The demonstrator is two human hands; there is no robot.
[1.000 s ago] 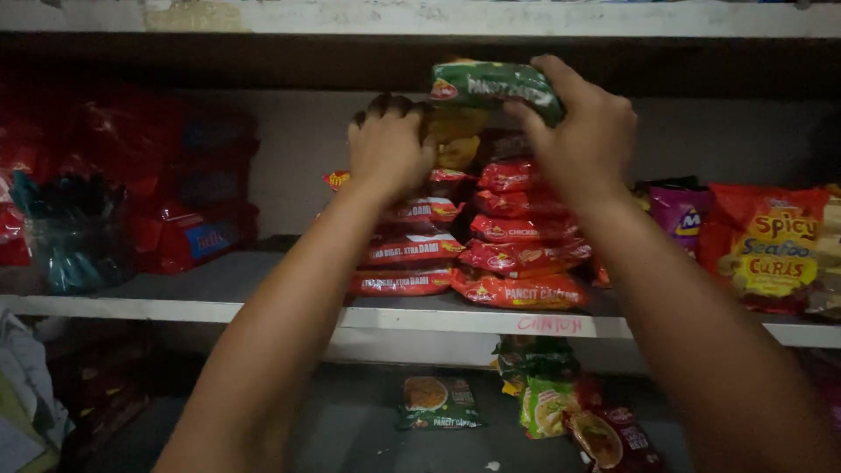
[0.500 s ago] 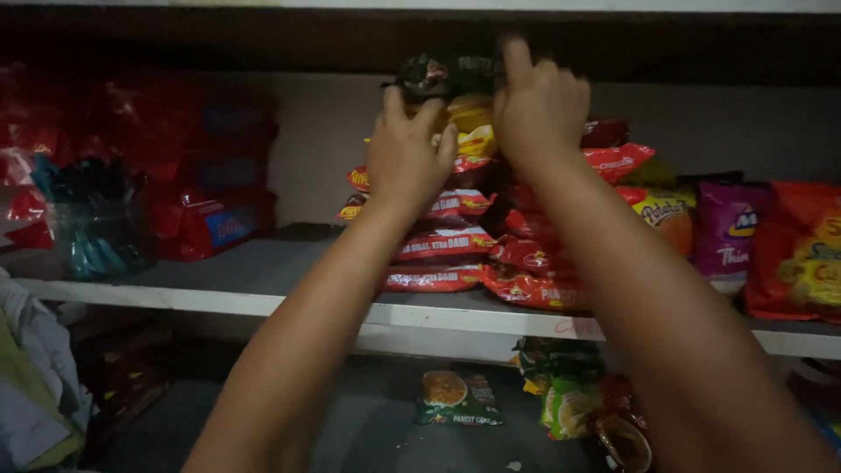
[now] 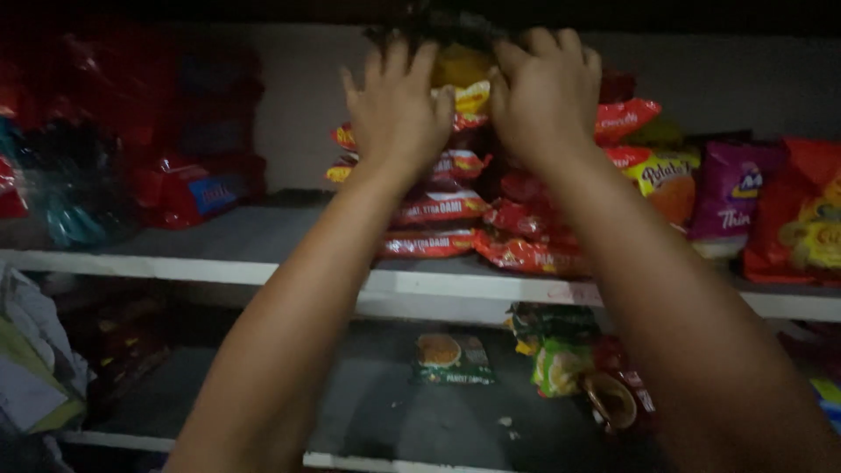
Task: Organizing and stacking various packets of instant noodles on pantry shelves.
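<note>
Both my arms reach up to the top of a tall stack of red snack packets [image 3: 438, 208] on the middle shelf [image 3: 263, 263]. A dark green packet [image 3: 435, 24] lies on top of the stack, close under the shelf above, and it is dim and partly hidden. My left hand [image 3: 396, 109] presses against its left side with fingers spread upward. My right hand [image 3: 545, 92] curls over its right side. Yellow packets [image 3: 462, 74] show between the two hands.
Red bags [image 3: 188, 188] and a bluish bundle [image 3: 74, 206] fill the shelf's left end. Yellow, purple and red snack bags [image 3: 727, 197] stand at the right. The lower shelf holds a green flat packet [image 3: 451, 359] and several mixed packets [image 3: 569, 363]. Cloth or paper [image 3: 31, 368] lies at the lower left.
Both hands have lifted the green packet from the front of the stack up onto its top, and the view has moved closer and to the right.
</note>
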